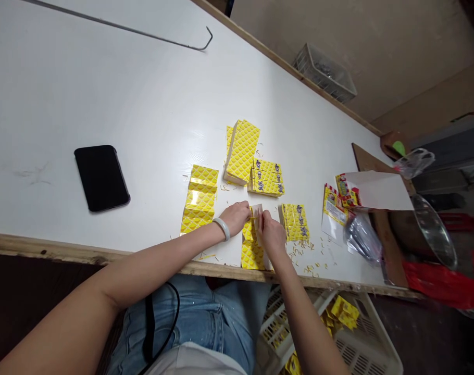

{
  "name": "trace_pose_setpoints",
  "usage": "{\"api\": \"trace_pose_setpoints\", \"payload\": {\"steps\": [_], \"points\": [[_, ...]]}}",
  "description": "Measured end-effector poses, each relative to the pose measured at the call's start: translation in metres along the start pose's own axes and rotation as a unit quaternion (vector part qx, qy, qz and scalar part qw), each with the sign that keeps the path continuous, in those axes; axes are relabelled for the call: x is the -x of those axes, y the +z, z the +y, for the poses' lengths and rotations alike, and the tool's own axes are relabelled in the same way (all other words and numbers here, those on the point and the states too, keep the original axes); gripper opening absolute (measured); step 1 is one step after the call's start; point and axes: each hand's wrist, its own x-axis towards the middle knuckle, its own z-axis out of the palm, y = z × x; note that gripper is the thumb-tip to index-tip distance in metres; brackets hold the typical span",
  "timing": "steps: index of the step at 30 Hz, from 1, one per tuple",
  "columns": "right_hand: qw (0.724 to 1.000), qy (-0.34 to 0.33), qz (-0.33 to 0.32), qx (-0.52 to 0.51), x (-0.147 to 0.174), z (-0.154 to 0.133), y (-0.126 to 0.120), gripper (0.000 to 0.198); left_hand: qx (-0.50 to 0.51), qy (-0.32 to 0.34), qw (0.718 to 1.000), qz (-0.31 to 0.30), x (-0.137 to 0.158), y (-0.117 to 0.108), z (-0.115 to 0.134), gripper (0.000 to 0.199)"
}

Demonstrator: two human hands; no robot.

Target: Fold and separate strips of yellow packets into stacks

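Note:
A yellow patterned card sheet (252,255) lies at the front edge of the table, creased across, with a whitish part raised between my hands. My left hand (237,217), wearing a pale bangle, is closed on the sheet's upper left edge. With fingers pinched, my right hand (272,234) grips the whitish part at its right; the exact fingertip contact is hidden. Left of them rests another creased yellow sheet (200,198). Beyond stands a tall stack of yellow cards (242,151), beside a stack of cards with purple figures (266,177). A similar small stack (295,221) sits right of my right hand.
Small yellow scraps (311,268) litter the table at right. A black phone (102,177) lies at left, a hooked metal rod (154,36) at the back. Printed packets (334,203) and a metal bowl (432,229) are far right. Below the edge is a plastic crate (377,323) holding yellow pieces.

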Motion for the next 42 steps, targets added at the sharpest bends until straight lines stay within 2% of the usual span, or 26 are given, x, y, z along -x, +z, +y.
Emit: {"api": "trace_pose_setpoints", "payload": {"steps": [3, 9, 14, 17, 21, 24, 26, 29, 33, 39, 41, 42], "points": [[1.000, 0.000, 0.004, 0.007, 0.001, -0.002, 0.000, 0.033, -0.002, -0.008, 1.000, 0.004, -0.001, 0.001, 0.000, 0.025], [0.997, -0.070, -0.025, -0.002, -0.002, 0.005, -0.003, 0.031, 0.001, -0.001, 1.000, 0.008, -0.001, 0.002, -0.001, 0.024], [1.000, -0.015, -0.012, 0.012, -0.001, 0.002, -0.002, 0.034, 0.005, -0.001, 1.000, 0.007, -0.001, 0.003, 0.000, 0.025], [0.999, -0.029, -0.012, 0.009, 0.001, 0.000, -0.003, 0.033, 0.007, 0.008, 1.000, 0.012, -0.002, 0.006, -0.001, 0.022], [0.995, -0.068, -0.034, -0.068, 0.001, 0.006, -0.006, 0.029, 0.020, 0.025, 0.999, 0.030, -0.004, 0.011, -0.004, 0.019], [0.983, -0.066, -0.033, -0.169, 0.002, 0.014, -0.004, 0.032, 0.028, 0.017, 0.999, 0.027, -0.005, 0.013, -0.005, 0.018], [0.978, -0.057, -0.023, -0.200, 0.005, 0.015, -0.001, 0.033, 0.029, 0.015, 0.999, 0.025, -0.005, 0.013, -0.005, 0.017], [0.989, -0.045, -0.023, -0.139, 0.007, 0.011, 0.001, 0.029, 0.030, 0.015, 0.999, 0.021, -0.004, 0.011, -0.003, 0.016], [0.996, -0.056, -0.060, -0.026, 0.005, 0.005, -0.003, 0.023, 0.029, 0.014, 0.999, 0.016, -0.005, 0.009, -0.002, 0.016], [0.996, -0.034, -0.087, 0.007, 0.001, 0.003, -0.008, 0.023, 0.039, 0.021, 0.999, 0.024, 0.001, 0.003, 0.000, 0.016], [0.995, -0.031, -0.092, 0.005, 0.001, 0.002, -0.008, 0.022, 0.046, 0.040, 0.998, 0.030, 0.008, 0.002, 0.002, 0.014], [0.995, -0.030, -0.096, -0.001, 0.002, 0.002, -0.008, 0.023, 0.040, 0.057, 0.997, 0.027, 0.013, 0.003, 0.003, 0.020]]}}
